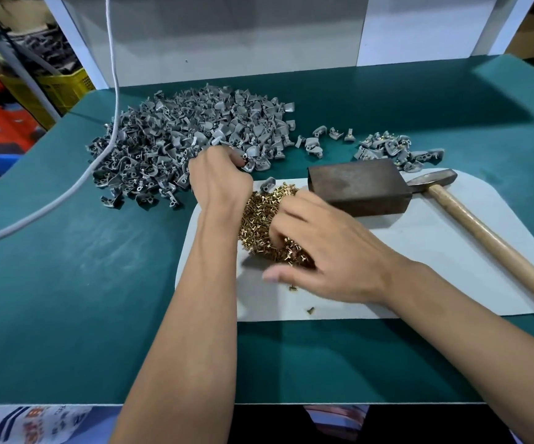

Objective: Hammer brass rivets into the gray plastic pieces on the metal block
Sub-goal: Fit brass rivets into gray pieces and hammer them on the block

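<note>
Under the right hand [326, 251], rivets [259, 216] half-hidden.

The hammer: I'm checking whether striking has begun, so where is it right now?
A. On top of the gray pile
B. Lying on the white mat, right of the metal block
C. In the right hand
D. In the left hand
B: the hammer lies untouched on the white mat, its head beside the metal block, while the right hand is in the brass rivets.

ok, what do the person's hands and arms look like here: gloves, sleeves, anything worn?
Both are bare. The left hand and right hand wear no gloves, and no rings, watch or wristband show. Both forearms are uncovered up to the bottom edge of the picture, so no sleeve is in view. Fingernails are short and unpainted where they can be seen. No cables or markings on either arm.
</note>
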A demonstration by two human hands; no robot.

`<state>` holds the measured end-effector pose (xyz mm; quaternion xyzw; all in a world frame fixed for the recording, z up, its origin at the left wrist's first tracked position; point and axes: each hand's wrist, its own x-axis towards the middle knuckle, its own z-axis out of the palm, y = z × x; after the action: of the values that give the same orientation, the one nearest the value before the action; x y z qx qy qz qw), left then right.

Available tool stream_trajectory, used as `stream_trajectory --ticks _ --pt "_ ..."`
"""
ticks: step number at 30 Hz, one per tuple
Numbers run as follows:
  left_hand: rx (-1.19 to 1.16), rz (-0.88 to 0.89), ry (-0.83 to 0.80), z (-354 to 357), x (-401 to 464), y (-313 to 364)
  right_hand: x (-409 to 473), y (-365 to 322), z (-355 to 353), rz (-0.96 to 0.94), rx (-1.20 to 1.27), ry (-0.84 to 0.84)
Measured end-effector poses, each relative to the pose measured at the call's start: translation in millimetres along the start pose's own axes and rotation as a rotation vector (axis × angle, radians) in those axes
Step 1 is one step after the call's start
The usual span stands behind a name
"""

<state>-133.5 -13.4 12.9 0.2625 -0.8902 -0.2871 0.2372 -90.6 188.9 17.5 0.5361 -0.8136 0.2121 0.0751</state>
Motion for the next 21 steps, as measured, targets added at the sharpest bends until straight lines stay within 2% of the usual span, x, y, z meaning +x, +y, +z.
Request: stream_trajectory --ticks 2,4,8,12,17,21 --pt "-0.015 -0.008 0.011 1 0 -1 -4 -5 4 -0.027 -0.071 -0.105" --pt "-0.026 -0.020 0.030 1 0 -2 -4 -7 9 -0.039 -0.150 -0.118" --pt "-0.055 -0.023 0.072 0 -2 -1 6 0 7 0.002 -0.231 0.001" --pt "-0.121 -0.058 0.063 -2 -4 1 6 6 0 0.067 -0.087 0.132" --pt "-0.147 -0.107 0.038 -2 -3 3 5 17 -17 0.078 0.085 -0.026" --pt "-0.070 -0.092 0.028 -1 -4 5 10 19 -33 0.148 0.185 -0.173"
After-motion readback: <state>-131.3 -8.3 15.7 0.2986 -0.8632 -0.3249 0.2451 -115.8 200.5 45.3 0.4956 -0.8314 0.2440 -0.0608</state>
